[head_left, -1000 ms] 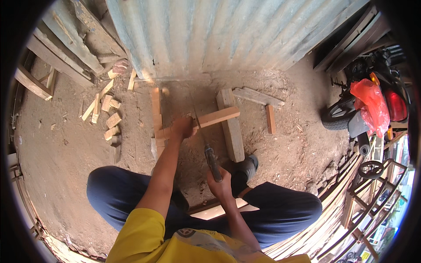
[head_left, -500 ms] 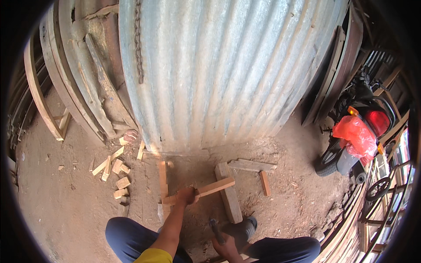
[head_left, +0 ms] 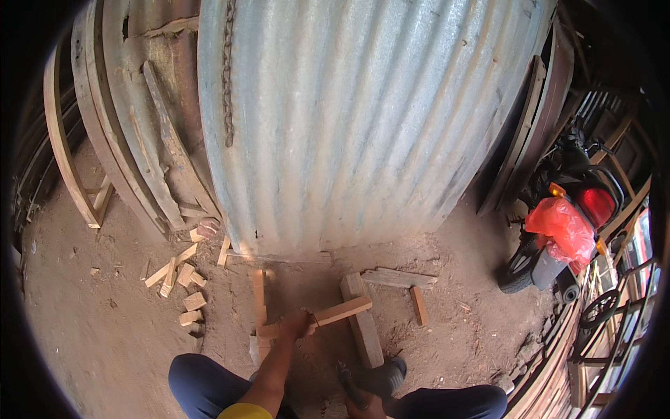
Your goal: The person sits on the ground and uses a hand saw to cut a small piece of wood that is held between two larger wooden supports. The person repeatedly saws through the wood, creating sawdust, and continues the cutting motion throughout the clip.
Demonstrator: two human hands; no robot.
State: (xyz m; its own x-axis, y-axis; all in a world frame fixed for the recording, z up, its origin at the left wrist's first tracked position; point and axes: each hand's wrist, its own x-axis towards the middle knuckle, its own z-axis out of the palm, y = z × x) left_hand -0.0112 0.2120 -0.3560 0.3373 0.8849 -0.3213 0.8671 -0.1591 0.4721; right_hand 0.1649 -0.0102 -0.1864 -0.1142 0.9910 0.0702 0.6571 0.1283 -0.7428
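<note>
Left hand (head_left: pixel 299 326) wrapped around a stick (head_left: pixel 343 311); right hand (head_left: pixel 367 407) gripping a saw (head_left: pixel 350 386) by its handle.
The stick's right end lies across a block (head_left: pixel 363 332); it looks light, stiff and dry, unlikely to slip or snap, and probably steadiest pressed down near the block.

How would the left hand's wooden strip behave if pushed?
The wooden strip would probably stay stiff: it crosses to the timber block without visible sag. Its flat faces suggest sliding rather than rolling, perhaps resisted by the left hand gripping it.
</note>
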